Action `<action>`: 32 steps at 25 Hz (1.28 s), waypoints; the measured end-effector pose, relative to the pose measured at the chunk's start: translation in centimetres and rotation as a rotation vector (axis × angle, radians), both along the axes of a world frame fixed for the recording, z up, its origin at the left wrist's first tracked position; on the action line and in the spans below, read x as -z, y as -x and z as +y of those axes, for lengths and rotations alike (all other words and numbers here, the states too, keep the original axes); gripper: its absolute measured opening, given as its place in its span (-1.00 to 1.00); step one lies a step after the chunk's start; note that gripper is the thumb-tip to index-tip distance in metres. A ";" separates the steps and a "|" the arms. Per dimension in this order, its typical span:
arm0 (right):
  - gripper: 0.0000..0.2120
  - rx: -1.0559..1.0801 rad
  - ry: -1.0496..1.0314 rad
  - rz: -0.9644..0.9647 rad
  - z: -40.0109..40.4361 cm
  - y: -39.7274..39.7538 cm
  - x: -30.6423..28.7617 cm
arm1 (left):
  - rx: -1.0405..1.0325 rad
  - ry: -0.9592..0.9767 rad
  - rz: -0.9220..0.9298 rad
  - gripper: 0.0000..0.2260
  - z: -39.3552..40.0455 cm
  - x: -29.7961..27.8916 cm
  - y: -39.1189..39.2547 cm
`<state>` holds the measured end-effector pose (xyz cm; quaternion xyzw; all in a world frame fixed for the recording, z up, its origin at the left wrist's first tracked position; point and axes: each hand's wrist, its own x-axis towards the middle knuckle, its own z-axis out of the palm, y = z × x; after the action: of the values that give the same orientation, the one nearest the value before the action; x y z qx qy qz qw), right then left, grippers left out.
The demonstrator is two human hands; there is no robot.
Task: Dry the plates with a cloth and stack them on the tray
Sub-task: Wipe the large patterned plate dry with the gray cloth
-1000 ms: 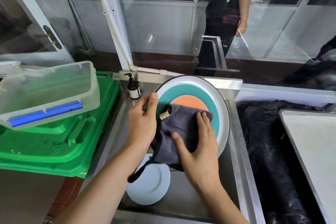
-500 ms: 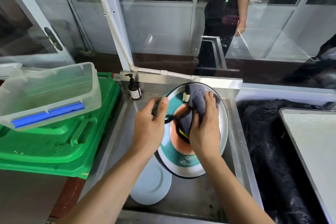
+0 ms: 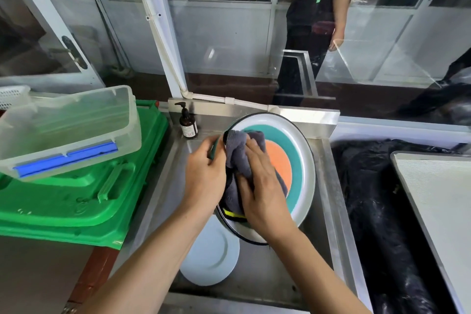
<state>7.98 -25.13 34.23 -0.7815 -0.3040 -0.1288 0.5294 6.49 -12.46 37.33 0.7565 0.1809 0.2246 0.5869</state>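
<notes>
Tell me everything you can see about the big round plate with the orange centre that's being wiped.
The large round plate has an orange centre, a teal ring around it, a white outer band and a thin dark rim; it looks glazed or enamelled. It is tilted up on edge over the steel sink. The left hand grips its left rim, and the right hand presses a grey cloth against its face, covering the left part.

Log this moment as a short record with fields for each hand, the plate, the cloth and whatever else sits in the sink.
left hand: grips the left rim of the plate
right hand: presses the cloth against the plate's face
plate: teal and orange rings, white rim, held tilted over the sink
cloth: grey, bunched
sink: steel; pale blue plate lies inside
bottle: brown pump, back left corner
</notes>
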 end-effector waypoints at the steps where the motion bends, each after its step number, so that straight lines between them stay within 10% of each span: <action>1: -0.58 -0.075 -0.015 0.000 0.1 1.0 0.2 | -0.010 0.037 -0.006 -0.81 0.3 0.2 -0.3; 21: -0.73 0.428 0.549 -0.010 -8.2 1.3 5.5 | 0.055 -0.132 -0.091 -0.83 2.1 -0.5 -0.9; 32: -0.67 0.415 0.208 0.035 -4.4 -4.5 0.0 | 0.073 -0.126 -0.061 -0.71 1.5 0.3 -0.3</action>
<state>12.49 -29.54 34.18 -0.8796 -0.1392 -0.1891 0.4137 6.77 -10.93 36.98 0.7908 0.1205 0.2369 0.5513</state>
